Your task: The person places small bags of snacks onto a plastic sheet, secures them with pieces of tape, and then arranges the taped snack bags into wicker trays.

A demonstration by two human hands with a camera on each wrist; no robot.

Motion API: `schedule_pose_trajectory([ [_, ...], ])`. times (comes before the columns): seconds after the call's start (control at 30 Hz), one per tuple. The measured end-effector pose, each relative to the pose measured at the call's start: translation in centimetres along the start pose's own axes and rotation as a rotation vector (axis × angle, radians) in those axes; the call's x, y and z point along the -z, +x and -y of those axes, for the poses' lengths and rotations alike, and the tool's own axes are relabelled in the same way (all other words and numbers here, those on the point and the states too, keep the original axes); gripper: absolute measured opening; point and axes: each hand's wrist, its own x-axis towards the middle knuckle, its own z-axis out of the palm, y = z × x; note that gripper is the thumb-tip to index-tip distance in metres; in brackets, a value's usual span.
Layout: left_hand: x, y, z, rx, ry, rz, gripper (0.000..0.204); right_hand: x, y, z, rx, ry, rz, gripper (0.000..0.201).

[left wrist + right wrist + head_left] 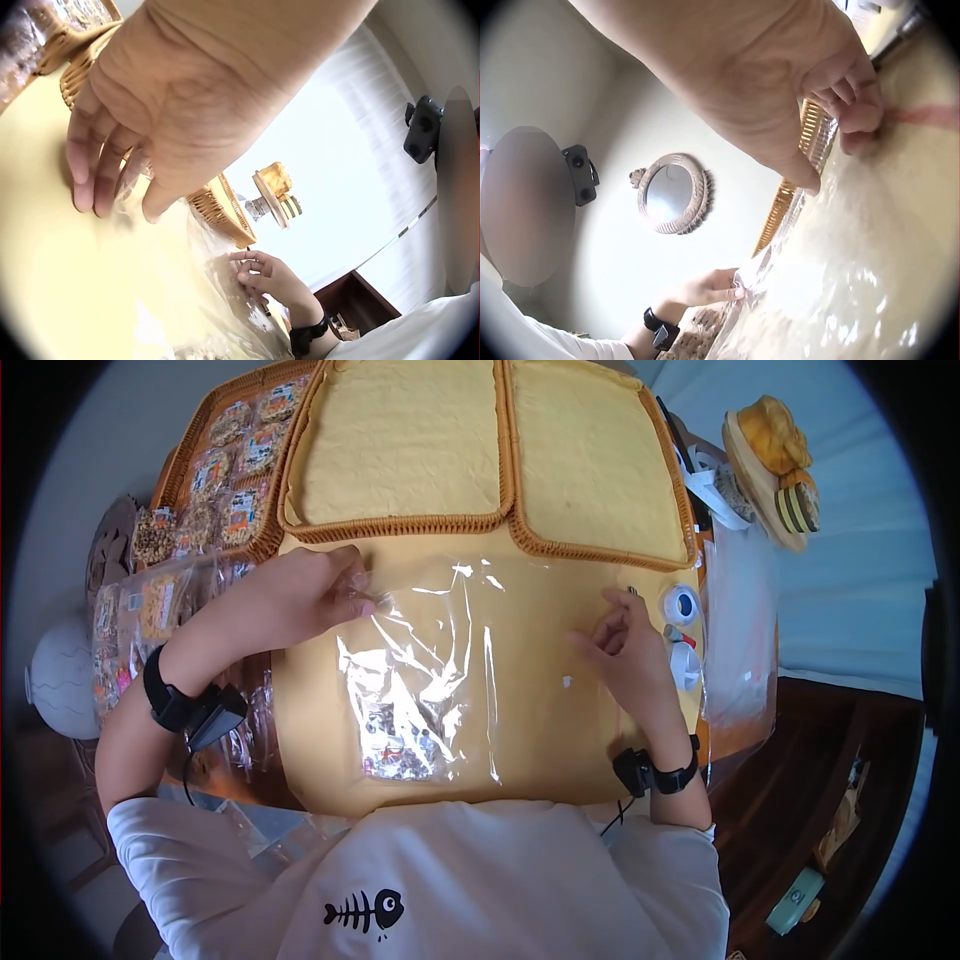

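Observation:
A large clear plastic bag (465, 660) lies over the tan work surface, full of glare and creases. In its near left part shows a small printed packet (400, 748). My left hand (318, 592) pinches the bag's far left corner between thumb and fingers; the left wrist view shows crumpled film (133, 180) at those fingertips. My right hand (625, 638) hovers at the bag's right side, fingers loosely curled and thumb apart. In the right wrist view nothing shows between the fingers of that right hand (802, 97), which are close over the film.
Two paper-lined wicker trays (400, 525) (605, 558) stand at the back. A wicker tray (270, 520) of packaged snacks is at the left, with more bagged packets (150, 610) nearer. Tape rolls (681, 605) and a stack of clear bags (742, 630) lie at the right.

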Motion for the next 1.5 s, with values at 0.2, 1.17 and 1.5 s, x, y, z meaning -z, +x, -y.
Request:
schedule_pose_trajectory([
  [0.2, -0.8, 0.2, 0.2, -0.044, 0.006, 0.003, 0.029, -0.9, 0.9, 0.1, 0.041, -0.109, 0.081, 0.039],
  [1.17, -0.9, 1.4, 2.2, 0.031, -0.589, 0.271, 0.034, -7.5, -1.1, 7.6, -0.116, 0.257, 1.156, 0.021],
  [1.5, -1.3, 1.5, 3.3, -0.080, -0.467, 0.257, 0.027, 6.2, -1.7, 4.0, 0.183, 0.125, 0.404, 0.010],
])
